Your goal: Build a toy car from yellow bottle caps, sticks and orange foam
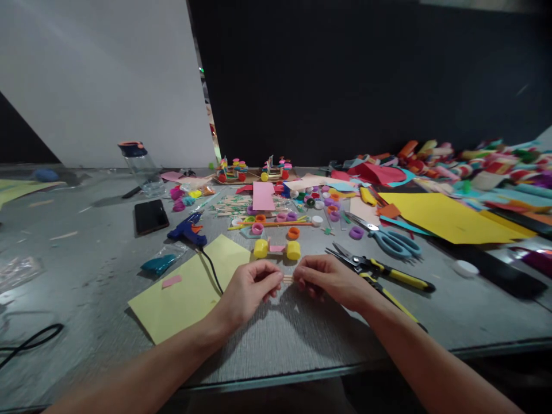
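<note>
Between my two hands run thin wooden sticks (287, 279), side by side just above the table; their ends are hidden in my fingers. My left hand (254, 286) pinches them from the left, thumb against fingers. From the other side my right hand (324, 277) closes on them in the same way. Just beyond the hands stand two yellow bottle caps (261, 249) with a small pink paper piece (276, 249) between them. Yellow-handled cutters (375, 273) lie open beside my right hand. A light yellow sheet (185, 299) lies partly behind my left wrist.
A blue glue gun (188, 230) with a black cord rests on the left, near a phone (150, 217) and a bottle (142, 172). Scissors (390, 238), yellow card (448, 215) and a black bar (495, 270) lie right. Coloured bottle rings (294, 233) and small models (276, 168) are farther back.
</note>
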Tool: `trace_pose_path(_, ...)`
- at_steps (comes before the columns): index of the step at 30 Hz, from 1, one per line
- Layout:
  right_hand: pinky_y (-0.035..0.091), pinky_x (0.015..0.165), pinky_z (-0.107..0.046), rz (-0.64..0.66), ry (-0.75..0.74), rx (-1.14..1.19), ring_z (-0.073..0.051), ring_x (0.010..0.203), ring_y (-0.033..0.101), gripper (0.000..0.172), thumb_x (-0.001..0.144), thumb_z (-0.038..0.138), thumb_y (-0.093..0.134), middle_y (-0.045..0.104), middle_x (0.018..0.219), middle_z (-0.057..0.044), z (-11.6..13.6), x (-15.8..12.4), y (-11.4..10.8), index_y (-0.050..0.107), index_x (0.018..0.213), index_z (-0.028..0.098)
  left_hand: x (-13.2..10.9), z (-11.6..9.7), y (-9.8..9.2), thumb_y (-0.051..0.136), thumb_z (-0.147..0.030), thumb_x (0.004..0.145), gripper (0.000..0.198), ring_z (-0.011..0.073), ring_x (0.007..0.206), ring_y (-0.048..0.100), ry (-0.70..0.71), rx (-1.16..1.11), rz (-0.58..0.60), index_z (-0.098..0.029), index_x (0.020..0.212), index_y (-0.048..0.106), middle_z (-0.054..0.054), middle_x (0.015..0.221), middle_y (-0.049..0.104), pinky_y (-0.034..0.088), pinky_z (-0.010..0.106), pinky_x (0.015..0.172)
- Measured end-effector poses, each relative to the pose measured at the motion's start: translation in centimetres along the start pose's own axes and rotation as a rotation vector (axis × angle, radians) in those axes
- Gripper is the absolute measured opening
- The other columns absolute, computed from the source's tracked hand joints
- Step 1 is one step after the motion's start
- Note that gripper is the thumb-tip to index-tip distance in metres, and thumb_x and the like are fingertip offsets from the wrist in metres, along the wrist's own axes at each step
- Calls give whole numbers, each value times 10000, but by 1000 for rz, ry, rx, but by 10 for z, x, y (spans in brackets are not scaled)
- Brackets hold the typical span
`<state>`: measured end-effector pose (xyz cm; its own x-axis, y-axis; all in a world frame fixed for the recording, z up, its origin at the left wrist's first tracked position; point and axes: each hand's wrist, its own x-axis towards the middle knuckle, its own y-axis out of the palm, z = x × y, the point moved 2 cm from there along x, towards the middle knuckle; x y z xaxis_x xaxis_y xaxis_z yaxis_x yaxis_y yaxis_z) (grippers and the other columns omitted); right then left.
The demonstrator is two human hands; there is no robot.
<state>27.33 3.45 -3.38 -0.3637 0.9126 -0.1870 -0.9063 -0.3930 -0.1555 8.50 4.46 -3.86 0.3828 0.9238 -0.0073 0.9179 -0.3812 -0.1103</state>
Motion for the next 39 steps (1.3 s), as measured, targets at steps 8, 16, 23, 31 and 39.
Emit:
trace_pose_path(8,368,439,-206,20,1,-34,-93,505,490,348,826,496,675,566,620,15,-2,1,4,600,695,182,3,4,1,675,-358,818,205,101,511,501,-36,-79,18,-157,787,649,-21,614,593,387,236,493)
trace_pose_path(16,367,428,-201,23,-4,-19,-85,487,476,380,822,532,657,561,613,21,-5,3,4,592,696,179,3,4,2,678,-309,828,162,101,555,522,-22,-113,20,-149,834,657,-25,633,601,418,232,531)
trace_pose_path(23,359,419,-196,14,-5,10,-87,508,494,422,807,585,682,581,662,18,-4,3,5,613,749,172,3,8,1,699,-308,831,161,104,576,535,-12,-122,8,-152,859,672,-17,664,624,431,235,555)
trace_pose_path(31,332,442,-206,29,-56,101,-83,504,462,405,794,563,717,561,630,30,-6,3,5,608,749,175,3,1,-1,691,-439,845,294,137,661,576,9,-129,-45,-156,923,678,14,734,654,451,248,592)
trace_pose_path(39,336,455,-211,8,-63,124,-85,510,457,406,780,560,740,544,614,37,-4,4,6,615,745,175,2,3,-3,727,-411,818,258,120,595,495,18,-53,-20,-154,838,707,-10,670,606,379,246,556)
